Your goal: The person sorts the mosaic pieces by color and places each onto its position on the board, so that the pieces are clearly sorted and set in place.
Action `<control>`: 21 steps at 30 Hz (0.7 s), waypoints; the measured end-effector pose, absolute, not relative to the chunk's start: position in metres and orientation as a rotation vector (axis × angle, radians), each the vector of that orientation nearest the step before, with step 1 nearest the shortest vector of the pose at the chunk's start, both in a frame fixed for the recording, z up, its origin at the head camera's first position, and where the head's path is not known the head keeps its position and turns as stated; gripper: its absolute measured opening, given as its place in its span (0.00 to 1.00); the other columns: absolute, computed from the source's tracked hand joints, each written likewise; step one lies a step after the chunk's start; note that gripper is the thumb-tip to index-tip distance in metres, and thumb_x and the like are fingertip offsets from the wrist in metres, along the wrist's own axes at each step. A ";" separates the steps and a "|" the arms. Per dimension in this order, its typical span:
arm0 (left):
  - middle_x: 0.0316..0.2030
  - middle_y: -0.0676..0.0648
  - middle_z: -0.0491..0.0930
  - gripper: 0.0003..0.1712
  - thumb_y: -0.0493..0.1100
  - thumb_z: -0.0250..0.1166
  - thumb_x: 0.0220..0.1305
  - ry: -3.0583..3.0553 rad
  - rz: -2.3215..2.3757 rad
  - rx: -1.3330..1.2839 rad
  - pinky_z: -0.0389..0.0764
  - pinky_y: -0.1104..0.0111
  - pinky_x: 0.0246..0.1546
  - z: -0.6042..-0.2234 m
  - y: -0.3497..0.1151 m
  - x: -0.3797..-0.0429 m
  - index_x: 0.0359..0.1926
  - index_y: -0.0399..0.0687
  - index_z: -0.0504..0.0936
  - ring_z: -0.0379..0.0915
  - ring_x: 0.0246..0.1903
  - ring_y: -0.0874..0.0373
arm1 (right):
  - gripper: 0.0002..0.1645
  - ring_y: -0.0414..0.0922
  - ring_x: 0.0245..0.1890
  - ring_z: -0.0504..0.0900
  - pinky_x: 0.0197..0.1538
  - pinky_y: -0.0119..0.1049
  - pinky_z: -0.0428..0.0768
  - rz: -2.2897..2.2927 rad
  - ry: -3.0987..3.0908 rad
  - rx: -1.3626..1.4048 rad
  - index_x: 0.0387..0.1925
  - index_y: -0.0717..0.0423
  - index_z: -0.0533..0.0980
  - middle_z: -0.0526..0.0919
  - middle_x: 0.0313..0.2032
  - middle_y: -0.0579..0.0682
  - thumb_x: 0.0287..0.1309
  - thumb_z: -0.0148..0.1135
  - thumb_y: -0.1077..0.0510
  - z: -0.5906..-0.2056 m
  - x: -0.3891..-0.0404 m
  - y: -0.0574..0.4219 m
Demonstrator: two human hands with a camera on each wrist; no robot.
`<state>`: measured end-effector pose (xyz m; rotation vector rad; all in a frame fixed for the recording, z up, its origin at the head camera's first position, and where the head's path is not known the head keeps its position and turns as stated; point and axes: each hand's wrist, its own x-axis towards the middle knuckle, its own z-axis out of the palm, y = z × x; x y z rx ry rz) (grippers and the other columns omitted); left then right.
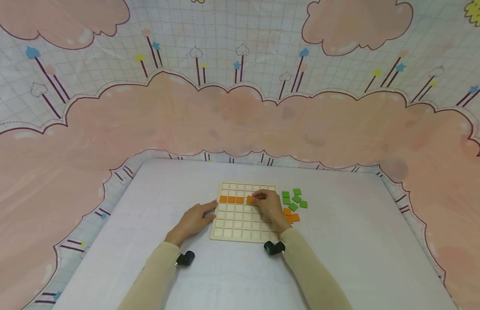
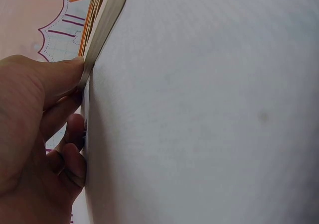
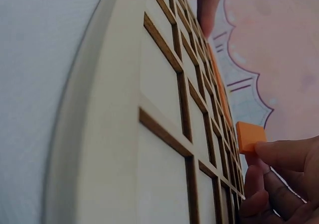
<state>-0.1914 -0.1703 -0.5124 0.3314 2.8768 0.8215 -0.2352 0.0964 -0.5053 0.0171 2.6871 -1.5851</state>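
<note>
A square wooden grid board (image 1: 237,224) lies on the table, three orange tiles (image 1: 231,199) side by side in one of its upper rows, starting from the left edge. My right hand (image 1: 270,206) pinches another orange tile (image 3: 250,137) between thumb and fingertip, held tilted close over the same row, just right of those three. At the board's left edge rests my left hand (image 1: 193,221), its fingertips against the wooden rim; in the left wrist view a fingertip presses the board's side and the lower fingers bend loosely near the tabletop.
Several loose green tiles (image 1: 297,198) lie right of the board, with a few orange tiles (image 1: 295,217) nearer, partly behind the right wrist. A white cloth covers the table (image 1: 360,241). Patterned pink fabric (image 1: 240,120) rises behind it. Small black devices (image 1: 274,248) sit at both wrists.
</note>
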 end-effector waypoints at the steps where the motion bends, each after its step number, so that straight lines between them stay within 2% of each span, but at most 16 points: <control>1: 0.70 0.55 0.68 0.29 0.48 0.61 0.69 2.880 0.821 0.333 0.76 0.52 0.57 -0.513 -0.170 -0.192 0.70 0.54 0.69 0.75 0.57 0.48 | 0.05 0.44 0.39 0.83 0.47 0.40 0.82 -1.578 2.690 0.018 0.37 0.51 0.85 0.88 0.36 0.49 0.57 0.68 0.59 -0.506 -0.235 0.096; 13: 0.70 0.56 0.68 0.29 0.48 0.62 0.68 2.893 0.807 0.337 0.78 0.55 0.51 -0.513 -0.170 -0.191 0.69 0.53 0.70 0.76 0.49 0.53 | 0.03 0.44 0.39 0.82 0.46 0.39 0.80 -1.494 2.746 0.028 0.35 0.49 0.86 0.87 0.36 0.48 0.58 0.69 0.58 -0.509 -0.238 0.090; 21: 0.70 0.56 0.67 0.29 0.47 0.62 0.69 2.884 0.829 0.340 0.75 0.52 0.59 -0.512 -0.169 -0.191 0.69 0.52 0.70 0.73 0.60 0.47 | 0.05 0.43 0.37 0.81 0.44 0.39 0.79 -1.429 2.808 -0.031 0.36 0.48 0.86 0.87 0.35 0.46 0.58 0.69 0.58 -0.511 -0.240 0.090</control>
